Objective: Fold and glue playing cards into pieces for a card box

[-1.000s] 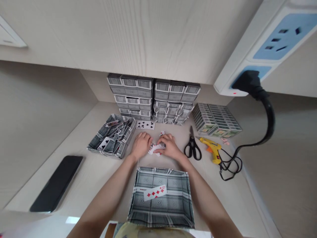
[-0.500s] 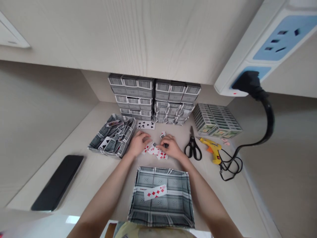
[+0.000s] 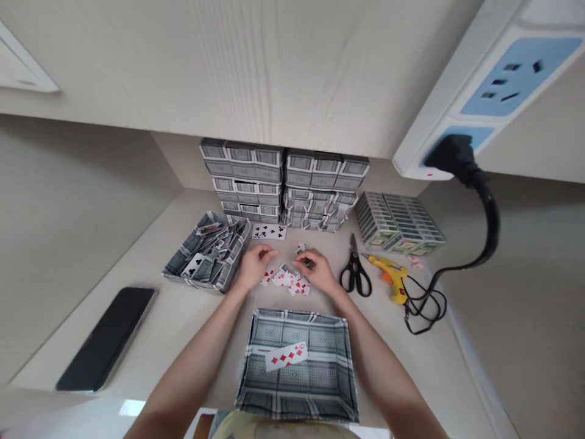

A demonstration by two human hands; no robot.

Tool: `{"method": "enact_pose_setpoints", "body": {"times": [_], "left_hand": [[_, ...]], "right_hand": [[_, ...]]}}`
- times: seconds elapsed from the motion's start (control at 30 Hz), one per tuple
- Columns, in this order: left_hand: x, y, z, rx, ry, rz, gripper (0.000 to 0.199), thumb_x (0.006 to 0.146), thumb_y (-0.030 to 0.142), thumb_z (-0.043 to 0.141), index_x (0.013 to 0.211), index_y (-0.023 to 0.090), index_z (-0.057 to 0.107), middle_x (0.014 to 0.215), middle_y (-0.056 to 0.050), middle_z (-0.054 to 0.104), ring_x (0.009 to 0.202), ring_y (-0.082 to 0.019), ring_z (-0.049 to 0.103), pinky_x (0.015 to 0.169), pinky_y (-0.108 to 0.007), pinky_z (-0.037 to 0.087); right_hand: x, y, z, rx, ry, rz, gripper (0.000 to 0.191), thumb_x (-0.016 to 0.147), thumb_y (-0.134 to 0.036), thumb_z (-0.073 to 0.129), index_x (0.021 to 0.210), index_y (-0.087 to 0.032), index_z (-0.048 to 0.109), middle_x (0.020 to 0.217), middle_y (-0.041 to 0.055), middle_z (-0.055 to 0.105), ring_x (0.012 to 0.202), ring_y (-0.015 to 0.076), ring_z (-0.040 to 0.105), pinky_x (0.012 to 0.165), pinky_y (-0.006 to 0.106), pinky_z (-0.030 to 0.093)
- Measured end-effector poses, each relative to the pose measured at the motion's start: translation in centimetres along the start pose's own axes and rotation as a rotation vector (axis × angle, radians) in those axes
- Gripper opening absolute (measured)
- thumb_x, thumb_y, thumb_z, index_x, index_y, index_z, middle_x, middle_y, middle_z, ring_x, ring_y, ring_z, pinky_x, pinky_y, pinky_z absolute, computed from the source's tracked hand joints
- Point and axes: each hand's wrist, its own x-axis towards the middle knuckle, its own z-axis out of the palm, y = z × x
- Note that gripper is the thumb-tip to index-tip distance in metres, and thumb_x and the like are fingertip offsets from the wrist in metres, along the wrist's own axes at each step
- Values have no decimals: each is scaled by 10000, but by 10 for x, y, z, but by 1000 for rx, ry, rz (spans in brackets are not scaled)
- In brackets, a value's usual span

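Over the desk, my left hand point(image 3: 256, 266) is closed with thumb and forefinger together; whatever they pinch, if anything, is too small to make out. My right hand point(image 3: 316, 269) has its fingers curled inward, also closed, and what lies in them is hidden. Between and below the hands lies a small pile of cut playing card pieces point(image 3: 286, 278) with red marks. Another cut piece point(image 3: 300, 248) rests just beyond the right fingers. Between my forearms stands an open box made of playing cards point(image 3: 315, 332), with a diamond card strip point(image 3: 286, 356) inside.
At left are a card-made box point(image 3: 171, 268) full of cards and a black phone point(image 3: 107, 338). Stacked card boxes point(image 3: 283, 174) stand behind, with a clubs card point(image 3: 269, 231) before them. Scissors point(image 3: 355, 274), a yellow glue gun point(image 3: 388, 271) and card packs point(image 3: 402, 225) are right.
My hands have drawn slightly away from the cut card pieces, leaving more of the pile visible. The boxes and tools stay where they were; the view shifts slightly.
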Motion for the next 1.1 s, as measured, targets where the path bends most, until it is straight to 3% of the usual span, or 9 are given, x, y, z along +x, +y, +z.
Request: {"method": "enact_pose_setpoints", "body": {"times": [0.07,0.17,0.33,0.43,0.63,0.73,0.87,1.0,1.1], "left_hand": [[-2,7,1,-242,-96,-95,270,698,415,590,756,156,540,643,-8,603,606,-134,546,593,-259,414],[-8,22,5,-506,-248,-180,356,640,428,645,823,163,492,606,15,606,572,-116,553,569,-234,417],[-14,36,9,-625,-323,-243,410,624,433,663,858,173,448,550,51,568,458,-72,487,476,-193,366],[-15,36,10,-622,-338,-253,417,633,435,656,876,180,432,512,71,545,421,-69,470,450,-185,348],[-18,35,14,-666,-346,-240,373,664,409,641,869,178,432,513,52,582,424,-72,477,459,-185,350],[-19,35,19,-703,-325,-241,369,677,436,621,877,169,462,473,64,543,403,-67,455,443,-181,332],[-19,35,20,-692,-302,-254,382,680,472,608,873,159,502,428,72,508,372,-62,425,418,-178,296],[-14,32,15,-708,-249,-260,414,716,540,533,847,147,520,448,42,540,363,-65,420,394,-183,282],[-10,28,11,-732,-205,-272,425,729,559,503,816,143,517,464,27,548,349,-60,400,371,-182,246]], "right_hand": [[0,-1,0,119,25,41,191,729,-365,618,819,-200,653,763,48,636,714,163,566,673,300,441],[1,-5,0,266,-38,66,310,672,-384,675,935,-221,660,798,40,639,727,161,579,667,292,458],[3,-23,-2,445,-131,62,303,649,-401,689,914,-254,681,834,21,655,780,163,594,743,317,468],[3,-30,-3,501,-132,97,274,650,-406,683,877,-252,687,828,19,660,779,168,599,735,320,473],[2,-31,-1,466,-66,149,190,665,-399,669,654,-210,654,639,8,621,602,138,562,593,272,455],[1,-33,2,483,-96,224,239,690,-429,634,634,-200,594,545,-17,579,483,109,503,486,243,419],[-1,-37,3,503,-129,240,261,694,-447,624,653,-202,540,539,-32,557,465,96,486,460,225,409],[9,-45,-11,506,-108,215,262,726,-452,589,693,-200,522,544,-33,556,408,80,456,404,211,373],[34,-62,-36,437,33,120,253,760,-443,553,709,-198,517,492,-46,527,356,65,409,363,193,325]]}}
